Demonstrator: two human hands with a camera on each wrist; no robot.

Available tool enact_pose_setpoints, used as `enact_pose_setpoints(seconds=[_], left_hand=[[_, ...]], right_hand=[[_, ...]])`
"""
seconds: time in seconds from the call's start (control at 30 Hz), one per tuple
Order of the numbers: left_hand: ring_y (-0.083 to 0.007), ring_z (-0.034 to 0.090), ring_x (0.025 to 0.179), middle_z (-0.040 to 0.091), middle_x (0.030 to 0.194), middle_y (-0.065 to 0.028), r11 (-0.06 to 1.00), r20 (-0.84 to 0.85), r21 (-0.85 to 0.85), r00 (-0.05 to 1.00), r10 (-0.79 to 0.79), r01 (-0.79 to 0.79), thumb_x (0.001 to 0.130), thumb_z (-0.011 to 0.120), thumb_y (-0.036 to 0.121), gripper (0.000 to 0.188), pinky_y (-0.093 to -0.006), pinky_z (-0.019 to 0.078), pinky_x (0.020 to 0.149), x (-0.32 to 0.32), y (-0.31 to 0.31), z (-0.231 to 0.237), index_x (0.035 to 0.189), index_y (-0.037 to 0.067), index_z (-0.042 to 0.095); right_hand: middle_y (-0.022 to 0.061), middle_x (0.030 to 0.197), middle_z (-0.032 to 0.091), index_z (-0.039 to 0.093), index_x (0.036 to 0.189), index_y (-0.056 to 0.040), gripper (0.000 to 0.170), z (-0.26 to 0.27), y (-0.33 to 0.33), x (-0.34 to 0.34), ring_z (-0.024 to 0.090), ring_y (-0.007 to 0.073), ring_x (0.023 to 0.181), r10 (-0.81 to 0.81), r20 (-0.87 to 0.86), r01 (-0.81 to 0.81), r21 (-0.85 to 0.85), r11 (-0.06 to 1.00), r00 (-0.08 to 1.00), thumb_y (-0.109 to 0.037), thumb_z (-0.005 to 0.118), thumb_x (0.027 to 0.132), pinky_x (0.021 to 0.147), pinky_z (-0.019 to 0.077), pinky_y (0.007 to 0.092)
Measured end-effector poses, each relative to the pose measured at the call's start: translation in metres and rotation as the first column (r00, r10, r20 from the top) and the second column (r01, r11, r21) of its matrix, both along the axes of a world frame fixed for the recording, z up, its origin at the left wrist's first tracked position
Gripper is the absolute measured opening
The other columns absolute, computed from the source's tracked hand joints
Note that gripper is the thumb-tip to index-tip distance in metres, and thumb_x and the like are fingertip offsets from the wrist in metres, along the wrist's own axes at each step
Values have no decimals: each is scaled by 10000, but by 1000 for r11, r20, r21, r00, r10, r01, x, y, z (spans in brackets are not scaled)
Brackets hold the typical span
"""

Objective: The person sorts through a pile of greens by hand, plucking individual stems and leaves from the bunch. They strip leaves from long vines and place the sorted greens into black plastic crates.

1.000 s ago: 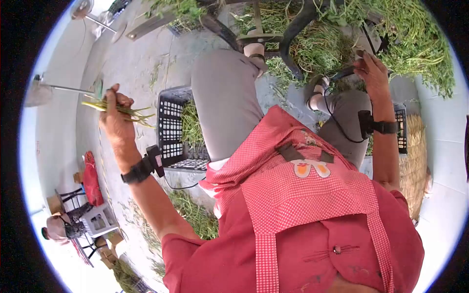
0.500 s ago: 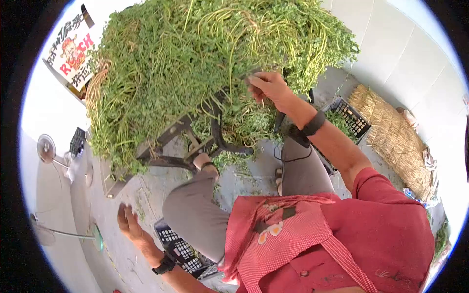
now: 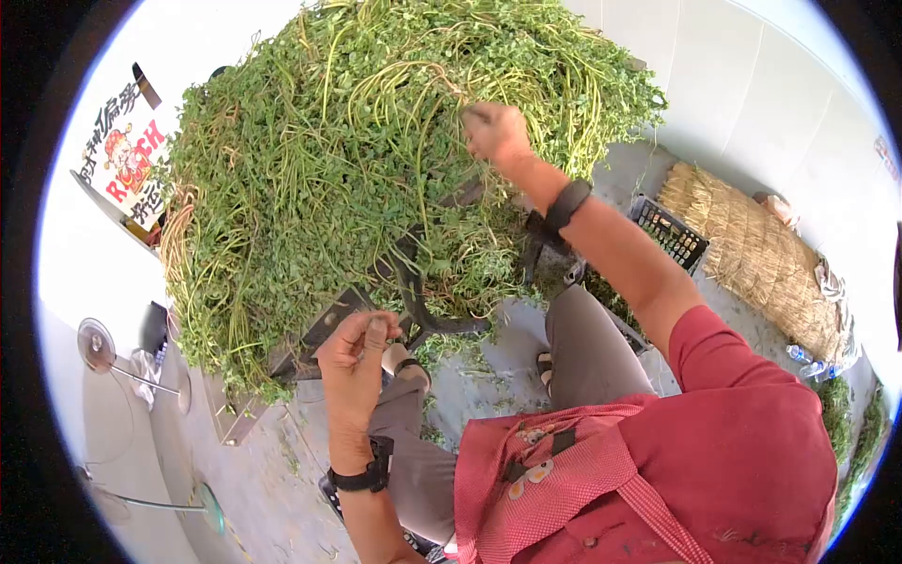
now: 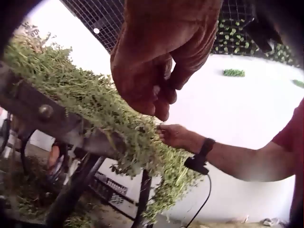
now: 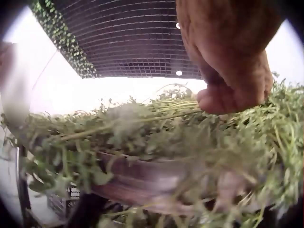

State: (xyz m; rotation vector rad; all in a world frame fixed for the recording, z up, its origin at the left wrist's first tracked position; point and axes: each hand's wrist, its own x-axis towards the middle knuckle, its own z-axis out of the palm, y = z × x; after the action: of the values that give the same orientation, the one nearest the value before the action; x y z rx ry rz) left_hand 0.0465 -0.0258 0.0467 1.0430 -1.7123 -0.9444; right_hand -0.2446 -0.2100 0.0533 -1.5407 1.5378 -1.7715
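A big heap of leafy green stems (image 3: 310, 179) covers the table in the head view. My right hand (image 3: 496, 132) is at the near right side of the heap with its fingers curled. In the right wrist view, that hand (image 5: 232, 85) pinches a long green stem (image 5: 137, 120), which runs off to the left over the leaves. My left hand (image 3: 352, 362) is in front of the table's near edge (image 3: 324, 329). Its fingers are loosely bent, and nothing shows in them in the left wrist view, where the hand (image 4: 156, 61) fills the top.
More greens (image 3: 479, 258) lie beneath the table, around its dark legs. A black crate (image 3: 669, 233) stands to the right, near a straw mat (image 3: 752, 254) along the wall. At left are a stand with a round base (image 3: 209, 508) and a printed sign (image 3: 122, 155).
The view has swung up from the floor to the heap. My left hand let go of its thin stems and came up toward the table edge. My right hand moved onto the heap and grasped a stem.
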Motion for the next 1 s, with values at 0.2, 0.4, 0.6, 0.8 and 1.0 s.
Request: enact_pose_setpoints(seconds=[0.2, 0.4, 0.6, 0.8, 1.0], left_hand=[[-102, 604, 743, 628, 817, -30, 991, 112, -64, 987, -111, 119, 889, 564, 117, 139, -229, 464, 662, -36, -8, 22, 905, -3, 633], [-113, 613, 748, 629, 800, -55, 947, 187, -92, 940, -286, 307, 864, 568, 55, 93, -237, 465, 670, -63, -24, 18, 912, 9, 634], [-109, 614, 749, 634, 799, -53, 960, 147, -44, 952, -268, 277, 862, 554, 26, 96, -236, 466, 672, -54, -30, -11, 922, 2, 625], [-102, 614, 726, 639, 824, -39, 981, 11, -17, 981, -192, 192, 886, 539, 60, 110, -222, 465, 647, -36, -37, -34, 940, 5, 618], [-91, 603, 727, 640, 838, -39, 997, -167, -80, 986, 4, -18, 910, 531, 146, 196, -204, 444, 585, -51, -56, -11, 952, -23, 621]], right_hand=[[177, 769, 641, 689, 857, -71, 254, 25, -45, -28, 629, 331, 752, -177, -222, 186, 20, 982, 959, -288, 585, 776, 723, 494, 400], [137, 876, 654, 682, 882, -87, 398, 39, -71, -21, 625, 315, 828, -180, -477, 327, 245, 913, 860, -456, 616, 748, 736, 501, 414], [116, 851, 661, 692, 884, -137, 341, 34, -67, -14, 630, 278, 817, -237, -430, 340, 181, 923, 871, -429, 635, 716, 738, 503, 386], [125, 797, 656, 626, 924, 58, 332, 42, -36, -6, 627, 154, 616, 85, 85, -88, 32, 996, 993, -232, 657, 766, 555, 528, 274], [106, 729, 632, 577, 944, 84, 239, 62, 7, 9, 602, 129, 553, 422, 324, -434, -39, 900, 846, -138, 593, 858, 439, 494, 235]])
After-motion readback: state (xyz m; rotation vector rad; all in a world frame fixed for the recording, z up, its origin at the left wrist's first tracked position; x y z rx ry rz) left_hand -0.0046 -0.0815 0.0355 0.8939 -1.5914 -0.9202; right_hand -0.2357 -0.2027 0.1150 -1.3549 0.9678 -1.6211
